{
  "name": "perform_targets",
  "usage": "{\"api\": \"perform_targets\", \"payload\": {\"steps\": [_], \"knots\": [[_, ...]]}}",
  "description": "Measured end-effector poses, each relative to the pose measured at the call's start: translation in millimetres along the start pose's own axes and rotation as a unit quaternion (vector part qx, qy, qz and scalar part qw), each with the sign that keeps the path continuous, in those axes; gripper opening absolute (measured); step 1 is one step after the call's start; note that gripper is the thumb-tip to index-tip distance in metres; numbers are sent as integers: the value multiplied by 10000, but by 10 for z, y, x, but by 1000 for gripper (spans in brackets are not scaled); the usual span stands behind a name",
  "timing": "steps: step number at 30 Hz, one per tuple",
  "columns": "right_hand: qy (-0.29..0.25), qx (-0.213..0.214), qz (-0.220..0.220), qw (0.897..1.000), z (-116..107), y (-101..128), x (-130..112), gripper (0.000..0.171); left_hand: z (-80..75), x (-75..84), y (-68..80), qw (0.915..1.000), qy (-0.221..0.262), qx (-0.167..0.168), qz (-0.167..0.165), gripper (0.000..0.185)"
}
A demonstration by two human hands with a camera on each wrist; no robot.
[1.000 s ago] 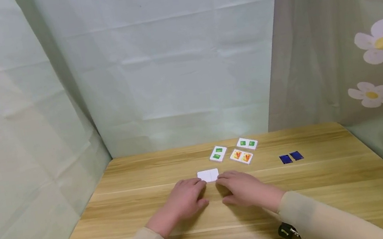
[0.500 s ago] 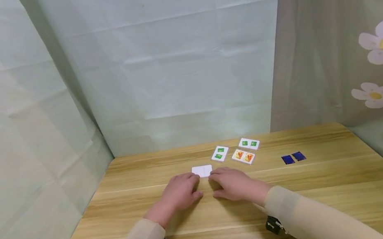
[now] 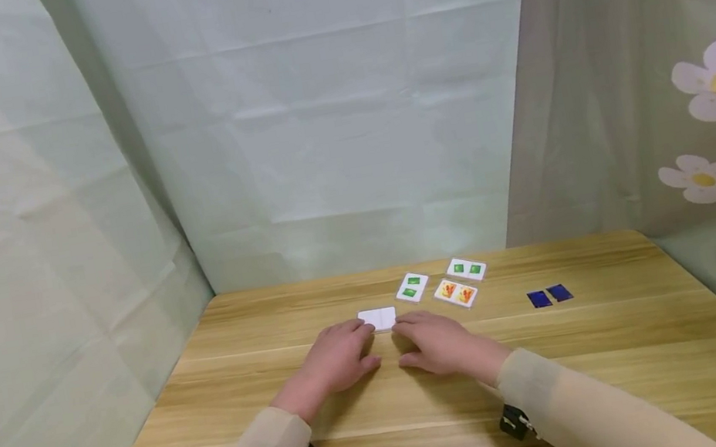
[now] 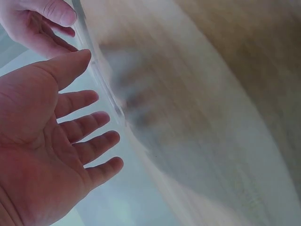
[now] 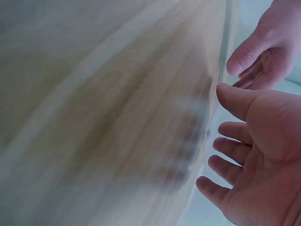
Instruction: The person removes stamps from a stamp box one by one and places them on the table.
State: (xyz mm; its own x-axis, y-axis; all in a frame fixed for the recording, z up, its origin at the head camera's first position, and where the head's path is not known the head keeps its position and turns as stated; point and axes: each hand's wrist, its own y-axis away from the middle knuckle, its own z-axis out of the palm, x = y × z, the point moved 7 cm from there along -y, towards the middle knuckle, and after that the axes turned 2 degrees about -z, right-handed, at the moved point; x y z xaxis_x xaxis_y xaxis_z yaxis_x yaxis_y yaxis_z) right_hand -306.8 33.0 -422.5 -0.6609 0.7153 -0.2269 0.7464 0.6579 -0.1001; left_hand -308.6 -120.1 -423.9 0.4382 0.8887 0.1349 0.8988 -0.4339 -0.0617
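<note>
A white card or thin stack of cards (image 3: 377,320), crossed by a faint middle line, lies flat on the table before both hands. My left hand (image 3: 340,357) has its fingertips by the card's near left corner; in the left wrist view the palm and spread, relaxed fingers show. On the other side my right hand (image 3: 438,342) has its fingertips by the near right corner, its fingers loosely extended in the right wrist view. Whether the fingertips touch the card cannot be told for certain. Both thumbs point toward each other, apart.
Beyond the right hand lie two cards with green pictures, an upright one (image 3: 412,287) and a sideways one (image 3: 467,269), plus an orange-pictured card (image 3: 456,292). Two dark blue cards (image 3: 549,295) lie farther right. Pale cloth (image 3: 345,139) hangs behind the wooden table (image 3: 260,317).
Both hands and the white card shifted slightly away from the body and a little left between one second and half a second ago. Since then they have stayed nearly still.
</note>
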Motion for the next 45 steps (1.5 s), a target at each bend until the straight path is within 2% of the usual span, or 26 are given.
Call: {"api": "perform_targets", "payload": {"steps": [5, 14, 21, 27, 39, 45], "knots": [[-106, 208, 62, 9997, -73, 133, 51, 60, -22, 71, -38, 10000, 46, 32, 18, 56], [-58, 291, 454, 9985, -167, 389, 220, 61, -86, 296, -127, 9984, 102, 333, 444, 55], [53, 438, 584, 9973, -250, 565, 376, 61, -62, 475, -259, 9987, 40, 280, 428, 58], [110, 451, 804, 9957, -310, 707, 524, 62, -35, 638, -402, 9980, 27, 272, 569, 58], [356, 477, 907, 9941, -362, 797, 701, 62, 70, 765, -674, 9992, 18, 24, 393, 60], [310, 352, 1063, 9932, -352, 793, 756, 64, 135, 786, -782, 9993, 140, -83, 345, 62]]}}
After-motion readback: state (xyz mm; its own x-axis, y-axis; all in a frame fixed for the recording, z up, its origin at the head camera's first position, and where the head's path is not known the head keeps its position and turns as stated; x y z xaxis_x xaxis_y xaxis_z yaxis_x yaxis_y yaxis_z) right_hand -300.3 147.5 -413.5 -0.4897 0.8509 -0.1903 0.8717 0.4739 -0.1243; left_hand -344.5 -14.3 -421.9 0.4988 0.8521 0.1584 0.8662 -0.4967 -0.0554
